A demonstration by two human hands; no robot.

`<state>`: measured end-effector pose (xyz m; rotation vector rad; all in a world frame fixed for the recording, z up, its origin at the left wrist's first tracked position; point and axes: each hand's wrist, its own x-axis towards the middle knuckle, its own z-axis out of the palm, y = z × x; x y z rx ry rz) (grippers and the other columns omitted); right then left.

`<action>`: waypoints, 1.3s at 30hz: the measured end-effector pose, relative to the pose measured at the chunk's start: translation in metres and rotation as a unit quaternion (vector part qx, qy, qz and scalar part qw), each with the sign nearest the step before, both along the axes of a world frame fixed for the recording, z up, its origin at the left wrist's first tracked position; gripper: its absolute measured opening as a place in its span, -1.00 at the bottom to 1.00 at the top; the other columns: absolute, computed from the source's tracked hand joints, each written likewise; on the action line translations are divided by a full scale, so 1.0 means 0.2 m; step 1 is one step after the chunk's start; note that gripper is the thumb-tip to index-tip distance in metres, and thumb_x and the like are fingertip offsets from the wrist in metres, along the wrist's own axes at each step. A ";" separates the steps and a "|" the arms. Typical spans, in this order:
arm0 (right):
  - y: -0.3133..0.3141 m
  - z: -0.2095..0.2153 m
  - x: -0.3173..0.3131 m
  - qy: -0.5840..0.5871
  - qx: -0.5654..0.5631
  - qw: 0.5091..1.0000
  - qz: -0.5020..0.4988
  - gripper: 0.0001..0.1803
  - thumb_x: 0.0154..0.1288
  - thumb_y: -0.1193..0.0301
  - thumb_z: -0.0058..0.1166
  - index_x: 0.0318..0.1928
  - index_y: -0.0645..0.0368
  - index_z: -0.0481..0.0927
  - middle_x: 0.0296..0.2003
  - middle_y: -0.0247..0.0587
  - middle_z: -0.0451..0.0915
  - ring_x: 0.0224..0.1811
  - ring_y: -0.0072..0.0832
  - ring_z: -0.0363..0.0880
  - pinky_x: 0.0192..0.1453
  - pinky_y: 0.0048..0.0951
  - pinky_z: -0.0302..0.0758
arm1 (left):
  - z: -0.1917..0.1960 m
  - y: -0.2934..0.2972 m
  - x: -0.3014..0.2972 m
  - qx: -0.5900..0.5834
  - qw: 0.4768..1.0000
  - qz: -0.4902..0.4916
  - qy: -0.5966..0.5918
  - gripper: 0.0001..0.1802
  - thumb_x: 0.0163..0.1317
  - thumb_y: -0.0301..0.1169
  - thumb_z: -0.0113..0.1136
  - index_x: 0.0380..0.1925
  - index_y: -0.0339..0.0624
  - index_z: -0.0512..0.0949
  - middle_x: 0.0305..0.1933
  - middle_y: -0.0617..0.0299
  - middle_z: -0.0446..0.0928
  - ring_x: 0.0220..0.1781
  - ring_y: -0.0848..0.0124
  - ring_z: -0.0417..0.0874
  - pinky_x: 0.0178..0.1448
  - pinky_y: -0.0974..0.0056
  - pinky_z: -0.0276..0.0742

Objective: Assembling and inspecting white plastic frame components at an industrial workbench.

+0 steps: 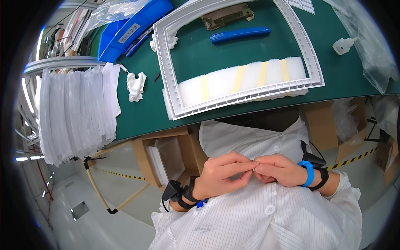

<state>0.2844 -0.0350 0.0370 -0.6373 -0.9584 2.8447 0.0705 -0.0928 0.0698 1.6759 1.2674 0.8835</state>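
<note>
My left hand (223, 175) and my right hand (280, 168) meet in front of my chest, over my white striped coat (250, 216). Their fingertips pinch together on a tiny pale piece (255, 166), too small to identify. A black strap sits on my left wrist and a blue band on my right. Both hands are well below the green table's edge (141, 125). On the table lies a white rectangular plastic frame (166, 75), and a white foam strip (241, 81) with yellow tape bands lies inside it.
Inside the frame are a blue-handled tool (239, 34) and a brown part (227, 16). A small glue bottle (343, 45), a crumpled white cloth (136, 85), a blue tray (133, 27) and a stack of white sheets (77, 112) are around it. Cardboard boxes (166, 156) stand under the table.
</note>
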 end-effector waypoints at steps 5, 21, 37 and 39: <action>0.00 -0.01 0.00 -0.017 0.011 1.000 0.010 -0.71 0.58 0.27 -0.13 -0.17 0.23 0.55 -0.47 -0.46 0.39 -0.45 -0.68 0.24 -0.36 -0.58 0.26 | -0.02 0.00 0.02 0.040 0.999 0.020 0.025 -0.65 -0.09 -0.63 0.38 -0.21 -0.17 0.74 -0.32 0.28 0.66 -0.45 0.42 0.69 -0.42 0.41 0.61; -0.01 -0.01 0.00 0.005 0.062 0.996 0.069 -0.71 0.55 0.30 -0.10 -0.22 0.25 0.57 -0.39 -0.40 0.50 -0.39 -0.65 0.35 -0.27 -0.57 0.37 | -0.08 -0.04 0.00 0.002 0.996 -0.035 -0.076 -0.62 -0.01 -0.68 0.30 -0.13 -0.20 0.74 -0.29 0.20 0.69 -0.35 0.37 0.73 -0.30 0.39 0.64; 0.02 -0.01 -0.01 0.015 0.023 0.998 0.062 -0.65 0.58 0.24 -0.12 -0.33 0.20 0.50 -0.43 -0.46 0.38 -0.41 -0.68 0.24 -0.29 -0.58 0.28 | -0.02 0.09 0.00 -0.045 0.997 0.020 -0.061 -0.67 -0.06 -0.75 0.25 -0.28 -0.23 0.75 -0.29 0.16 0.69 -0.29 0.36 0.73 -0.19 0.37 0.63; 0.02 -0.01 -0.01 0.035 0.041 0.997 0.053 -0.65 0.58 0.24 -0.12 -0.34 0.20 0.49 -0.44 -0.47 0.36 -0.43 -0.68 0.22 -0.30 -0.59 0.26 | 0.05 0.23 0.01 0.073 0.992 0.099 0.023 -0.67 -0.09 -0.76 0.27 -0.30 -0.22 0.75 -0.32 0.18 0.68 -0.31 0.40 0.70 -0.24 0.42 0.57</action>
